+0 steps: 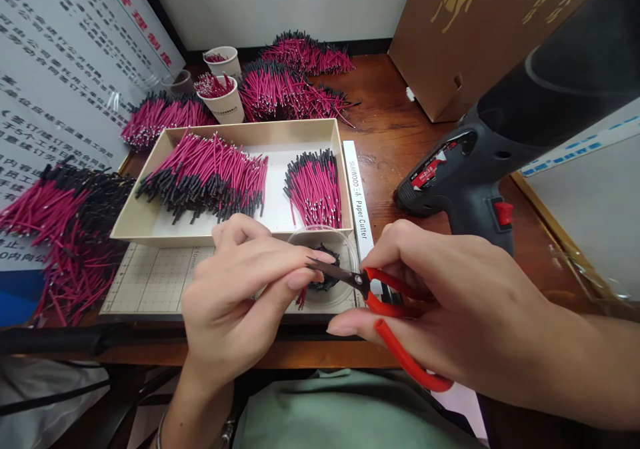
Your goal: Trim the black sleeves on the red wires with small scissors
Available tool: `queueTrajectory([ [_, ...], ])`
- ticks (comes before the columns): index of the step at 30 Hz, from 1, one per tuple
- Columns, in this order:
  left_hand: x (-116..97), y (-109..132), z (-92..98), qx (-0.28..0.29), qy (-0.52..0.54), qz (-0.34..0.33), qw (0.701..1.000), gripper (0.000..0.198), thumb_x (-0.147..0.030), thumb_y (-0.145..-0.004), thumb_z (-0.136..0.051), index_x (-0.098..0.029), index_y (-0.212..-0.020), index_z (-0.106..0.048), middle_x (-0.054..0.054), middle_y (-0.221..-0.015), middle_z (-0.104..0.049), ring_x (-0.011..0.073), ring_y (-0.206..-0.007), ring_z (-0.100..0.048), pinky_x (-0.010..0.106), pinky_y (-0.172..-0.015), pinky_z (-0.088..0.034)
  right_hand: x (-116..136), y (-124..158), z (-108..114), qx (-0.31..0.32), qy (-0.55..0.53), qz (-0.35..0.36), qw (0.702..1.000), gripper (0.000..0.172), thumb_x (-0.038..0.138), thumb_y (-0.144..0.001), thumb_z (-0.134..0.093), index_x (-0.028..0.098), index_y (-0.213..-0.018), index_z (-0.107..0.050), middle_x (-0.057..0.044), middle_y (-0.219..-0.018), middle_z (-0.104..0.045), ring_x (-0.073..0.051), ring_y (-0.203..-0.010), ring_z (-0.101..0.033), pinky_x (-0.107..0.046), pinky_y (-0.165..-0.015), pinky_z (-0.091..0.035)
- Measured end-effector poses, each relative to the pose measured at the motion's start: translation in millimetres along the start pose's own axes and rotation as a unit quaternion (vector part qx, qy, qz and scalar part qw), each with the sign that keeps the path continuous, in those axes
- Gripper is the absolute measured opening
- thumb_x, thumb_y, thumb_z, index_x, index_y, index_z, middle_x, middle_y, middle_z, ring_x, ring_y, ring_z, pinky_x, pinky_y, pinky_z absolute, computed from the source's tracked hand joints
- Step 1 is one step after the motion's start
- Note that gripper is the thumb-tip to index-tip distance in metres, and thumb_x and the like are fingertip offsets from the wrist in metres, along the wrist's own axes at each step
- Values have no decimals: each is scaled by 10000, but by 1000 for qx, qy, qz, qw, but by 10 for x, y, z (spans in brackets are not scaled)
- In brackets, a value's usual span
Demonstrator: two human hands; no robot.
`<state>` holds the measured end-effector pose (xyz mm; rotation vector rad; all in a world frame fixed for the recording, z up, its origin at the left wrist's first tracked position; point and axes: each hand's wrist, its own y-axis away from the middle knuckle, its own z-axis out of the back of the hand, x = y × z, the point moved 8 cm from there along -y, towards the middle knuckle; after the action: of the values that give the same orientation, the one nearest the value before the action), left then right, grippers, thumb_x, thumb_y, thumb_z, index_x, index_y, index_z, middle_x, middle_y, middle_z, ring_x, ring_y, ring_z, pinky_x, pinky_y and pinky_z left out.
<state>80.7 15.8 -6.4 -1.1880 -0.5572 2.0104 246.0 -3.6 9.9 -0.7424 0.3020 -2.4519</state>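
Note:
My left hand (240,289) is closed in a pinch near the desk's front edge, holding a short pink wire (301,297) whose end hangs below the fingers. My right hand (450,302) grips red-handled scissors (380,296); their dark blades point left and meet the pinched wire at my left fingertips. Just behind the blades stands a clear round dish (345,256) with small black pieces in it.
A beige tray (150,219) holds pink wires with black ends, resting on a paper cutter mat (150,279). More wire heaps (65,216) lie left and behind, with two paper cups (225,102). A heat gun (480,169) stands right, near a cardboard box (450,42).

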Motion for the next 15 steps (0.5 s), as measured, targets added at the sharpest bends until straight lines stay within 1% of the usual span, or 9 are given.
queueTrajectory([
  [6,2,-17,-20,1,6,-2,1000,224,-301,-1192,-613,-233,-1070,-788,-45,-833,-831,133,-679,-557,434,-755,-412,32,-12,-19,-13,26,24,999,565,563,-1240,-395,180,-861,-566,99,-574,-397,-64,-425,-307,-240,-388,-230],
  [10,2,-15,-26,0,5,-2,1000,222,-305,-1190,-617,-237,-1060,-784,-38,-850,-839,136,-679,-571,441,-751,-412,57,-40,-11,-29,48,40,998,610,541,-1254,-296,180,-831,-548,87,-588,-400,-58,-432,-319,-242,-388,-219],
  [15,10,1,13,-13,7,20,1000,232,-322,-1186,-626,-244,-1030,-779,-27,-863,-843,146,-696,-594,447,-753,-430,33,-64,50,-38,46,22,998,648,586,-1242,-217,192,-827,-520,86,-600,-381,-58,-436,-310,-241,-384,-218],
])
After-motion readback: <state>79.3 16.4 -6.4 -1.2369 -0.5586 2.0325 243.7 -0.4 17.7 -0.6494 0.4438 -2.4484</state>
